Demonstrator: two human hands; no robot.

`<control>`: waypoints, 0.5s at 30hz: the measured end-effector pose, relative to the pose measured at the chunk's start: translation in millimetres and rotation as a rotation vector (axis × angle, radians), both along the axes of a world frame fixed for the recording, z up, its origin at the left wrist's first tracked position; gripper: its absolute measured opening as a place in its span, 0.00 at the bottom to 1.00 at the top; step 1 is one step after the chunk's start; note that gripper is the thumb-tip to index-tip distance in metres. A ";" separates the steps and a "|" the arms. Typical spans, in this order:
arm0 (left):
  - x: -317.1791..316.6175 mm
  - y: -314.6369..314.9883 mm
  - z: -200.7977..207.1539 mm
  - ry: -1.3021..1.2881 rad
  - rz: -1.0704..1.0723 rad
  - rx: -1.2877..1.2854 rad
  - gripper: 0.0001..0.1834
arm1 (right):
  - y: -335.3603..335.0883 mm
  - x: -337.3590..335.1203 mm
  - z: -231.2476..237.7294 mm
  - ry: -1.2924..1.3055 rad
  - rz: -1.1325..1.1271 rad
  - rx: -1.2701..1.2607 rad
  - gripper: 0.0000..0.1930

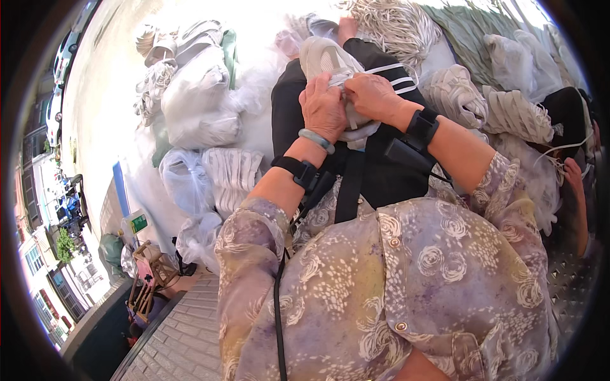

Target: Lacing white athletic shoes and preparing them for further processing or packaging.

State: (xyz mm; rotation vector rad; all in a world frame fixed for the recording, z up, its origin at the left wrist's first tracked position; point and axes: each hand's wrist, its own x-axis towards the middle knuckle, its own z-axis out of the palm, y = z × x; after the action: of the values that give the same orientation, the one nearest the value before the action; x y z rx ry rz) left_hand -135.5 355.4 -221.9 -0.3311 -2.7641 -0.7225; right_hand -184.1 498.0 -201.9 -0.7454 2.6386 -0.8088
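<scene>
A pale off-white sneaker (318,56) rests on my lap, its toe pointing away from me. My left hand (323,106) is closed on the near side of its upper, the thumb close to the lacing. Beside it, my right hand (375,97) pinches a white shoelace (406,80) over the tongue area, fingertips nearly meeting those of the left. Loops of the lace trail out to the right over my dark trousers. The eyelets under my fingers are hidden.
Bundled pale shoe uppers (454,95) lie to the right, with a heap of white laces (397,28) beyond. Clear plastic bags (197,108) and stacked uppers (232,178) lie to the left. Another person's hand (574,178) shows at the far right. A wooden chair (149,279) stands lower left.
</scene>
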 end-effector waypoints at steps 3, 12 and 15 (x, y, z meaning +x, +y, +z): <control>-4.8 0.9 4.0 -0.056 -0.062 0.004 0.08 | 11.5 -12.7 1.8 -0.103 0.055 -0.033 0.08; -8.1 3.9 16.3 -0.144 -0.021 0.087 0.06 | 47.0 -23.0 30.2 0.048 0.165 -0.077 0.14; -5.9 0.7 33.3 -0.080 -0.053 -0.031 0.05 | 49.6 -21.9 31.9 0.161 0.162 -0.048 0.14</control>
State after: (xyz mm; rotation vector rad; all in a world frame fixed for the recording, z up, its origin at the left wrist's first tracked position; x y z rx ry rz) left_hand -141.3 356.0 -188.6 -0.3913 -2.8539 -0.7217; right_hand -206.0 547.7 -170.0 -1.0633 2.6612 -0.8007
